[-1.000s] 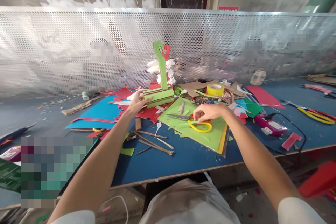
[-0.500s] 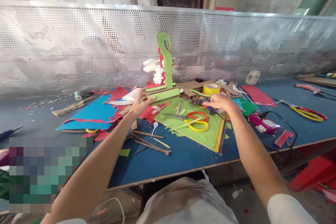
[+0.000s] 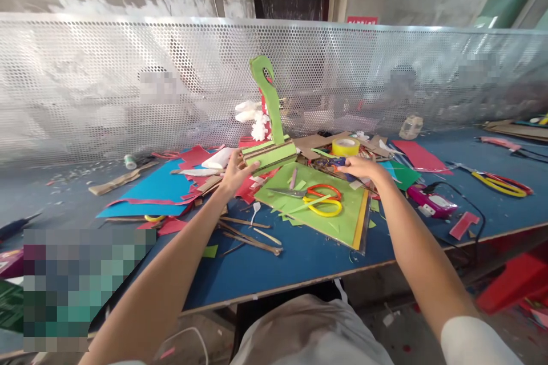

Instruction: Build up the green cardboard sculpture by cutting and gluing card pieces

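Note:
My left hand [image 3: 235, 175] is closed around the left end of a green cardboard model [image 3: 269, 155], thumb on its front face. The model has a striped block base and a tall curved neck with a hooked top, leaning left. My right hand [image 3: 362, 167] is wrapped around a dark blue tool [image 3: 337, 162] pointing left toward the base; its kind is partly hidden by my fingers. Below them, scissors [image 3: 317, 198] with orange and yellow handles lie open on a green sheet [image 3: 342, 228]. White and red decorations [image 3: 259, 125] stand behind the model.
Around the hands lie a blue sheet [image 3: 145, 182], red scraps [image 3: 171, 225], thin brown strips [image 3: 252, 239] and a yellow tape roll [image 3: 346, 146]. Pliers [image 3: 496, 179] and a magenta box [image 3: 430, 201] with a black cable are at right. A perforated metal screen [image 3: 197, 85] stands behind.
The green model has tilted, its neck now leaning left and its base raised on the right. The blue tool has come up from pointing down to pointing left, nearer the base.

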The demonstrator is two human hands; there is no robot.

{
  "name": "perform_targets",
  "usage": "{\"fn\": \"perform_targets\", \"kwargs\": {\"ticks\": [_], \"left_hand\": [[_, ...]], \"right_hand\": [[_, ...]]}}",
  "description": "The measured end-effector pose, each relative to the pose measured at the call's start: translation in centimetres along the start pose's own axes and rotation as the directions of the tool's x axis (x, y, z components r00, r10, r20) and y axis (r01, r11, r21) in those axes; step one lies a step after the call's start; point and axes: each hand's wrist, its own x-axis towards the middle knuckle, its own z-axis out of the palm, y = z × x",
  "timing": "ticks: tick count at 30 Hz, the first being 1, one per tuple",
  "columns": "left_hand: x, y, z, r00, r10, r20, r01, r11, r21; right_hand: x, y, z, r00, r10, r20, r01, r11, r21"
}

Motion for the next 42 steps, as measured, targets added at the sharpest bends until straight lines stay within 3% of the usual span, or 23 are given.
{"fn": "perform_targets", "kwargs": {"ticks": [5,10,13,18,21,24,26,28,29,31,37,42], "left_hand": [[0.2,0.3,-0.8,0.998,-0.062,0.024,0.060,0.994,0.089],[0.3,-0.1,-0.5,0.997,-0.051,0.054,0.045,0.994,0.097],[0.1,-0.7,0.6,0.997,-0.036,0.062,0.032,0.997,0.073],[-0.3,-1.3,2.3,0.994,-0.026,0.110,0.020,0.998,0.052],[-0.3,-1.3,2.3,0.992,-0.024,0.120,0.016,0.997,0.073],[-0.2,-1.4,2.0,0.991,-0.028,0.132,0.020,0.998,0.065],[-0.1,-1.5,1.9,0.990,-0.032,0.138,0.024,0.998,0.055],[-0.1,-1.5,2.0,0.990,-0.029,0.141,0.021,0.998,0.057],[-0.2,-1.6,2.0,0.990,-0.023,0.140,0.015,0.998,0.060],[-0.3,-1.5,2.2,0.990,0.000,0.139,-0.009,0.998,0.063],[-0.8,-0.9,2.9,0.975,0.100,0.200,-0.116,0.991,0.070],[-1.0,-1.0,3.3,0.964,0.142,0.225,-0.165,0.983,0.086]], "right_hand": [[1.2,1.4,0.2,0.987,-0.071,-0.145,0.103,0.969,0.226],[2.4,2.1,0.4,0.929,-0.144,-0.342,0.287,0.864,0.414],[2.6,2.5,0.5,0.908,-0.166,-0.385,0.335,0.840,0.426],[2.8,3.2,0.7,0.883,-0.047,-0.468,0.221,0.920,0.324],[2.7,3.4,0.3,0.823,-0.049,-0.567,0.249,0.927,0.281],[1.8,2.8,-0.4,0.757,0.009,-0.653,0.296,0.887,0.355],[0.8,1.8,-0.8,0.781,-0.025,-0.624,0.407,0.778,0.479],[-0.3,0.3,-1.0,0.817,-0.149,-0.557,0.526,0.588,0.614],[-0.8,-0.5,-0.9,0.819,-0.220,-0.530,0.562,0.496,0.662],[-1.6,-2.1,-0.5,0.798,-0.355,-0.487,0.601,0.402,0.691],[-2.0,-5.1,1.1,0.756,-0.567,-0.328,0.614,0.441,0.655],[-2.0,-6.3,1.8,0.753,-0.598,-0.274,0.608,0.475,0.636]]}}
